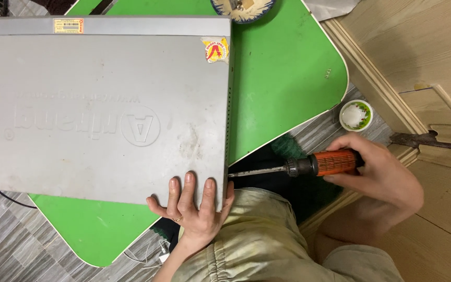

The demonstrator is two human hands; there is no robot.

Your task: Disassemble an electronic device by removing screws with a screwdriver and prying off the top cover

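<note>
I am looking down at a flat grey metal device case [100, 109] that is lying on a green table [288, 73] and filling the space above and to the left of my left hand [193, 206]. That hand is spreading flat, fingers wide, pressing on the case's near right corner. My right hand [379, 172] is wrapping tightly around the orange handle of a screwdriver [309, 164], whose dark shaft is pointing left, its tip meeting the case's right side edge just beside my left hand; I cannot make out the exact contact point. The case is running off the left edge of view. Just above my right hand a small white cup [356, 115] is sitting on the floor. Far above both hands a patterned bowl [242, 9] is being cut off at the top, its contents unclear.
</note>
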